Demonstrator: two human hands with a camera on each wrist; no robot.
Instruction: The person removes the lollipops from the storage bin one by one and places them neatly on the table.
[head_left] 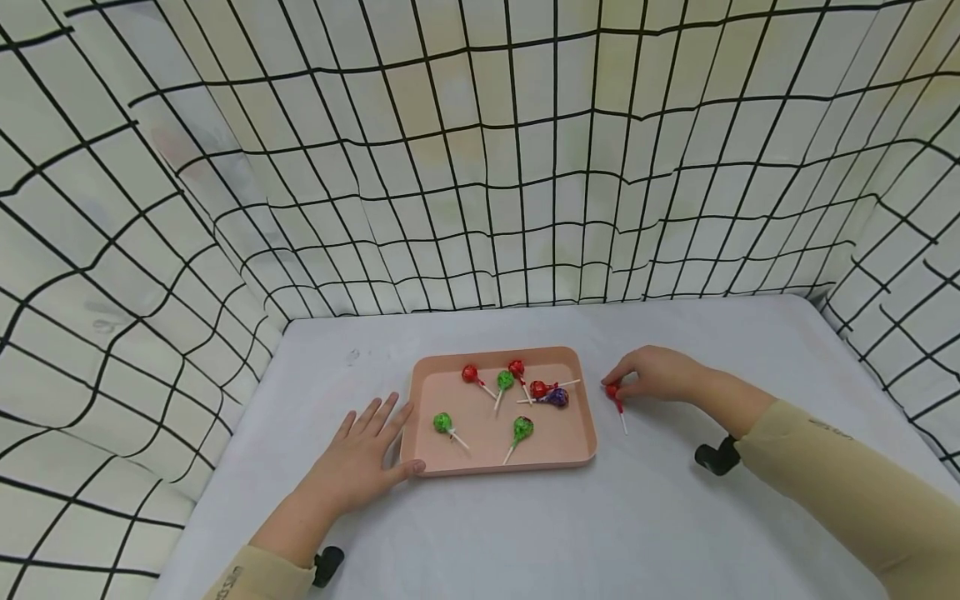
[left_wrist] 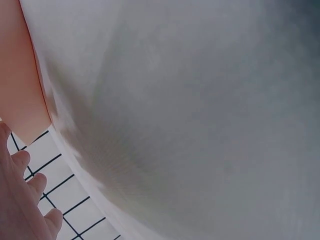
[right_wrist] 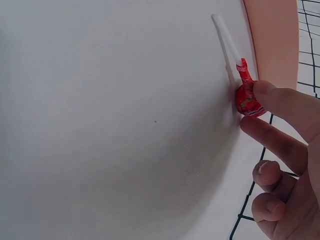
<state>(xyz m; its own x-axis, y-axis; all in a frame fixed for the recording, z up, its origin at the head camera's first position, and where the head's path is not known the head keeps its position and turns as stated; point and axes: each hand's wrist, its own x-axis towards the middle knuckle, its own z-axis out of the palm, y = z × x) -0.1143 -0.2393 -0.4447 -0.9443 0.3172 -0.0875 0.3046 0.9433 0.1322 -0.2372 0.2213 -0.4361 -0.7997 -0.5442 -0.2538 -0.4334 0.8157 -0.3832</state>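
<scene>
My right hand (head_left: 657,375) pinches a red-wrapped lollipop (right_wrist: 247,100) by its candy end, thumb on one side and index finger on the other. Its white stick (right_wrist: 226,37) lies close along the white tabletop, to the right of the pink tray (head_left: 480,457). The left hand (head_left: 360,458) is spread with straight fingers, its fingertips and thumb right at the tray's left edge. Inside the tray lie several wrapped lollipops: red ones such as this red lollipop (head_left: 469,373), green ones such as this green lollipop (head_left: 442,422), and a purple lollipop (head_left: 557,397).
A white cloth covers the table (head_left: 465,542). Behind and on both sides hangs a white sheet with a black grid pattern (head_left: 525,200). A small black device (head_left: 717,456) sits under the right wrist, and another black device (head_left: 327,567) under the left.
</scene>
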